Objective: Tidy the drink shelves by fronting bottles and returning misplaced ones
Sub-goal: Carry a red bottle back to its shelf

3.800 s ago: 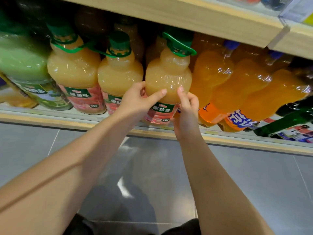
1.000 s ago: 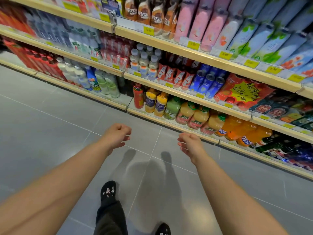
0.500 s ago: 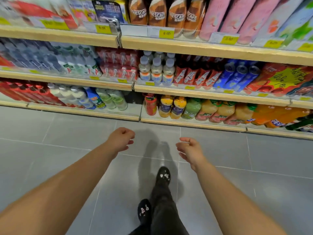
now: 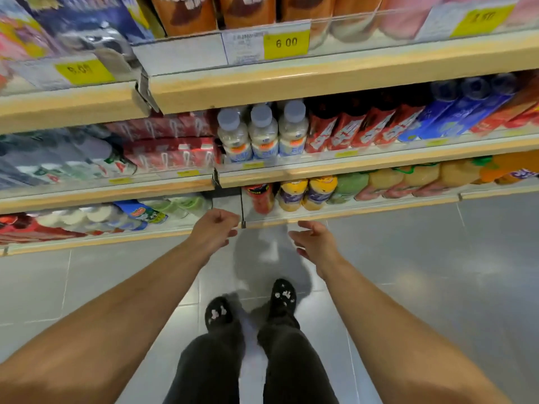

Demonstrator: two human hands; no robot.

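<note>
I stand facing the drink shelves. My left hand (image 4: pixel 214 228) is loosely curled and holds nothing, just in front of the bottom shelf edge (image 4: pixel 344 218). My right hand (image 4: pixel 313 242) has its fingers apart and is empty, a little below that edge. Right behind the hands on the bottom shelf stand a red bottle (image 4: pixel 260 196) and two yellow-capped bottles (image 4: pixel 306 192). A green juice bottle (image 4: pixel 348 186) and pale yellow juice bottles (image 4: pixel 408 180) follow to the right. On the shelf above are three white bottles with grey caps (image 4: pixel 262 135).
Red-labelled dark bottles (image 4: pixel 358 129) and blue bottles (image 4: pixel 455 112) fill the middle shelf to the right, red cartons (image 4: pixel 172 147) to the left. Yellow price tags (image 4: pixel 285 43) line the upper shelf. My feet in black slippers (image 4: pixel 250 307) stand on grey floor tiles.
I have stepped closer to the shelves, and both empty hands have risen toward the bottom shelf edge. Earlier, both hands held a pale yellow juice bottle, since let go.
</note>
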